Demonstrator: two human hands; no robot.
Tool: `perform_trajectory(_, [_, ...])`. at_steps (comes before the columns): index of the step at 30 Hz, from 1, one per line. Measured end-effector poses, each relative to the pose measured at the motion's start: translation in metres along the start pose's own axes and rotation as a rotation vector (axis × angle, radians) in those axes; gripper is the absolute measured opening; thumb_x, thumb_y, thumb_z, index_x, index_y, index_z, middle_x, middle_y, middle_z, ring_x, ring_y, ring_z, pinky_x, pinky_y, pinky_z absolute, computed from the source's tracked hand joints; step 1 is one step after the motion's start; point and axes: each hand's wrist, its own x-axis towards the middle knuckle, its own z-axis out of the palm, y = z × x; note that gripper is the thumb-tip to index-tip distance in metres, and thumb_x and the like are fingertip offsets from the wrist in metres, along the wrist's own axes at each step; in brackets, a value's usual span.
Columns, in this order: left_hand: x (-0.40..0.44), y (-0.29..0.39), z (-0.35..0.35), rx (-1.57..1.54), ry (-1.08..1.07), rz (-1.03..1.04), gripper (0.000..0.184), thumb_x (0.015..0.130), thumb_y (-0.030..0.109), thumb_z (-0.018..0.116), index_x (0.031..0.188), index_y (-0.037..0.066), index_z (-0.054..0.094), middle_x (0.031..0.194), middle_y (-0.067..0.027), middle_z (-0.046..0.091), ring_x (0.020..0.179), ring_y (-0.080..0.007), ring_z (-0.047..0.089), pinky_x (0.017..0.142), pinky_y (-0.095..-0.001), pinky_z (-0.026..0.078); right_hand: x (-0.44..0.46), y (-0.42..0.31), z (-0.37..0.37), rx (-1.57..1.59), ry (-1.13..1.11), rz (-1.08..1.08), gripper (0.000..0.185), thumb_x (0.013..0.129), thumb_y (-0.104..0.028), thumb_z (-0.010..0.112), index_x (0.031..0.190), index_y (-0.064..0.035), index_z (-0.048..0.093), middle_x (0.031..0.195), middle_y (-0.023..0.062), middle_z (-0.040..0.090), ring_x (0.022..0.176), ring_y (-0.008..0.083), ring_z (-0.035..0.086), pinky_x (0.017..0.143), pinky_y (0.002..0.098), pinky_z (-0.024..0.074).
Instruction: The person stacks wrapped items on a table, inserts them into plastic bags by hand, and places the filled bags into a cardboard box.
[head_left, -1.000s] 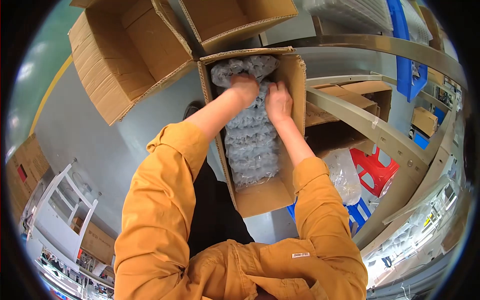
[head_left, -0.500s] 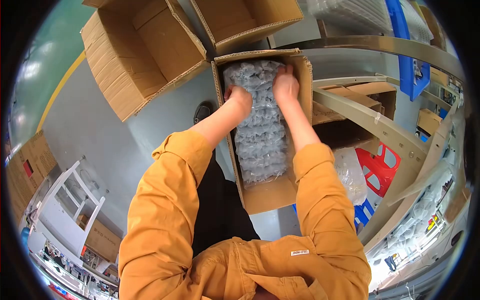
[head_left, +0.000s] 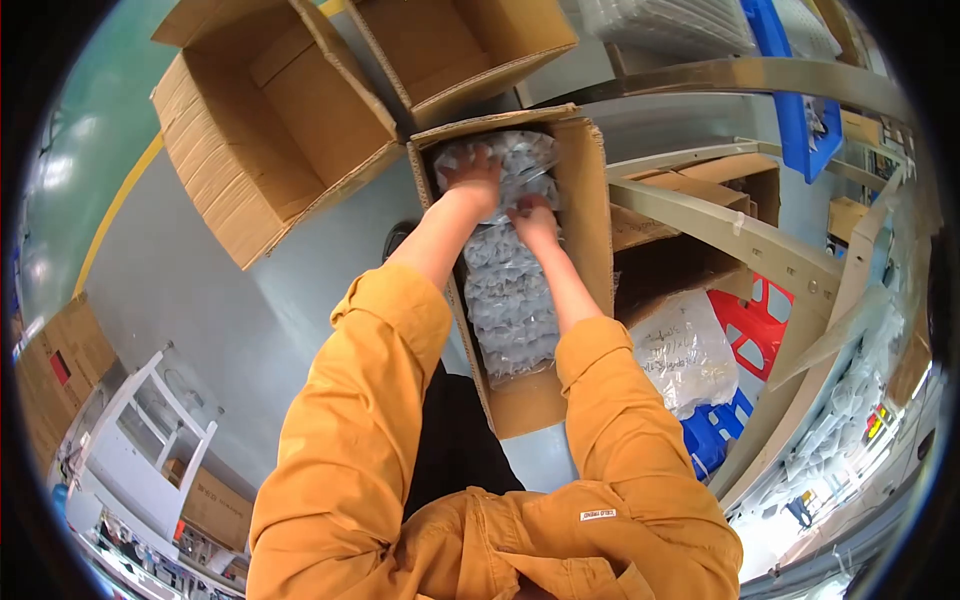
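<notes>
A tall cardboard box [head_left: 592, 220] holds a row of grey parts in clear plastic bags [head_left: 510, 310], packed one against another. My left hand [head_left: 474, 178] lies with its fingers spread on the bag at the far end of the row. Close to its right, my right hand [head_left: 535, 222] has its fingers bent together at the near edge of that same far bag [head_left: 527, 160]. The fingertips of my right hand press into the plastic, and what lies between them is too small to make out.
Two open cardboard boxes [head_left: 290, 130] stand beyond and to the left. A metal frame [head_left: 730, 220] runs along the right, with more cartons, a red plastic stool [head_left: 755, 325] and a clear bag [head_left: 685, 355] beneath. At left is a white stool [head_left: 150, 440].
My left hand has moved onto the far bag and its fingers have spread. My right hand has come from the box's right side down and left, onto the bag's near edge.
</notes>
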Motion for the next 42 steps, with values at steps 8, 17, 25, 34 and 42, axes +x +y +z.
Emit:
perform_trajectory(8, [-0.090,0.013,0.031,0.007,0.179,0.367,0.044,0.079,0.019,0.070,0.117,0.003,0.058,0.127,-0.0195,0.054,0.119,-0.0401,0.051,0.094,-0.0488,0.046,-0.098,0.006,0.001,0.178,0.172,-0.015,0.013,0.080,-0.011,0.062,0.086,0.0004,0.065,0.081,0.0221,0.066,0.079,0.0373,0.066,0.069,0.0447,0.0499])
perform_trajectory(17, [-0.342,0.173,-0.088,-0.721,-0.349,0.720,0.012,0.090,0.008,0.062,0.093,-0.002,0.069,0.085,-0.0122,0.069,0.078,-0.0208,0.066,0.073,-0.0310,0.051,-0.364,-0.055,-0.248,0.371,-0.309,-0.026,0.028,0.083,-0.013,0.068,0.109,-0.0055,0.063,0.104,0.0091,0.069,0.094,0.0186,0.067,0.080,0.0337,0.0523])
perform_trajectory(25, [-0.533,0.393,-0.251,-0.898,-1.301,1.703,0.033,0.101,0.021,0.050,0.108,-0.005,0.067,0.101,-0.0143,0.065,0.092,-0.0285,0.060,0.086,-0.0385,0.047,-0.643,-0.013,-0.515,0.590,0.790,0.082,0.022,0.087,-0.006,0.067,0.108,-0.0022,0.068,0.095,0.0033,0.070,0.091,0.0114,0.065,0.082,0.0273,0.0517])
perform_trajectory(34, [-0.749,0.539,-0.138,-1.194,-1.921,1.950,0.030,0.102,0.019,0.050,0.118,-0.003,0.062,0.106,-0.0175,0.063,0.090,-0.0293,0.063,0.078,-0.0386,0.050,-0.835,0.116,-0.745,-0.063,1.830,-0.143,0.016,0.092,-0.014,0.065,0.100,-0.0026,0.072,0.090,0.0062,0.069,0.080,0.0120,0.063,0.070,0.0247,0.0480])
perform_trajectory(42, [-0.807,0.585,-0.107,-1.044,-1.928,1.878,0.023,0.099,0.013,0.055,0.115,-0.002,0.061,0.108,-0.0181,0.063,0.091,-0.0296,0.063,0.078,-0.0379,0.051,-0.809,0.228,-0.894,-0.315,1.453,0.188,0.040,0.076,-0.045,0.074,0.092,-0.0090,0.077,0.096,0.0131,0.072,0.089,0.0298,0.069,0.076,0.0393,0.0530])
